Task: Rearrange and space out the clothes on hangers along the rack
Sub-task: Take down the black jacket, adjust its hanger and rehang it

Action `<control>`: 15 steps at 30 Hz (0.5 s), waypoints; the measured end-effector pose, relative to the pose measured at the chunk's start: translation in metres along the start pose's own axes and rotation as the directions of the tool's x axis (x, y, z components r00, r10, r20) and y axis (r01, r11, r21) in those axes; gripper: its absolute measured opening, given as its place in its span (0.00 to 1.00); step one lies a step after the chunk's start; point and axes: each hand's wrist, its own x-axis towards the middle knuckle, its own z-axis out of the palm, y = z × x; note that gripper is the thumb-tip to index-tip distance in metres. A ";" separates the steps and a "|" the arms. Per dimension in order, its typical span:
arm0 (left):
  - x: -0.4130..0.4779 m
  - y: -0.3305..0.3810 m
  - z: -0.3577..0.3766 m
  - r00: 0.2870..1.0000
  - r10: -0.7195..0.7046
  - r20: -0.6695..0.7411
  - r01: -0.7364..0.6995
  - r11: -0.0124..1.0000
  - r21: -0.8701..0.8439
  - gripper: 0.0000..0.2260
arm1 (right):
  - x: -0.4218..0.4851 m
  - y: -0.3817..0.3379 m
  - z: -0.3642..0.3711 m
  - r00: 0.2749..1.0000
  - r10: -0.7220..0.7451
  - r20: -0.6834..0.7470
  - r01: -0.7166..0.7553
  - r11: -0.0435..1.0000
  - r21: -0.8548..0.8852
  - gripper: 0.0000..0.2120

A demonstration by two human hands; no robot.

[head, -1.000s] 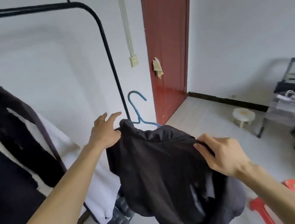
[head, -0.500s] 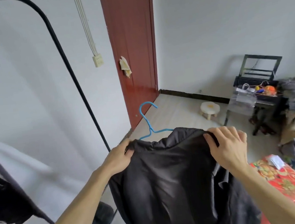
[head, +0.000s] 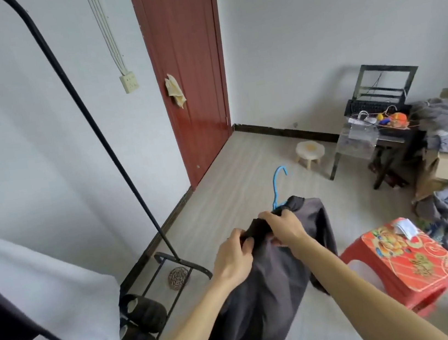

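Nearest, both forearms reach out over the floor, well clear of the rack. Left hand [head: 233,257] is pinched onto a bunched fold of the dark jacket [head: 267,302]; right hand [head: 284,229] is closed over the collar area just beyond, the 2 hands nearly touching. Jacket droops below them, 1 sleeve trailing toward the red stool [head: 402,257]. Blue hanger [head: 278,188] pokes up from the collar, hook tilted, seemingly only partly seated. Step in hand, as I judge: settle the jacket squarely on the hanger. Best to spread the hands to each shoulder and centre the hook before lifting. Beyond to the left, the black rack [head: 90,125] upright stands near the wall, with a white garment [head: 47,295] already hanging by its end.
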 end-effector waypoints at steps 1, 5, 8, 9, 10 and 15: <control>-0.003 -0.001 0.001 1.000 0.005 0.018 -0.005 1.000 -0.009 0.11 | 0.005 -0.003 0.000 1.000 -0.004 0.011 0.004 1.000 -0.008 0.13; -0.006 -0.004 -0.016 0.987 0.005 0.160 -0.006 1.000 0.003 0.08 | 0.017 -0.007 0.003 0.998 -0.024 0.054 0.032 0.986 -0.164 0.10; 0.002 -0.008 -0.049 0.978 0.028 0.208 -0.027 1.000 -0.008 0.10 | 0.014 -0.012 0.003 0.986 -0.098 0.136 0.134 0.947 -0.293 0.12; 0.005 -0.010 -0.062 0.986 0.039 0.160 -0.042 0.999 0.016 0.12 | 0.011 -0.014 0.002 0.976 -0.117 0.185 0.173 0.930 -0.326 0.12; 0.010 -0.011 -0.075 0.994 0.051 0.093 -0.057 0.996 0.063 0.15 | 0.008 -0.017 0.002 0.960 -0.141 0.242 0.222 0.909 -0.353 0.12; 0.025 -0.003 -0.118 0.980 0.182 -0.083 -0.132 0.898 0.420 0.29 | -0.014 -0.040 -0.007 0.847 -0.316 0.428 0.508 0.719 -0.475 0.08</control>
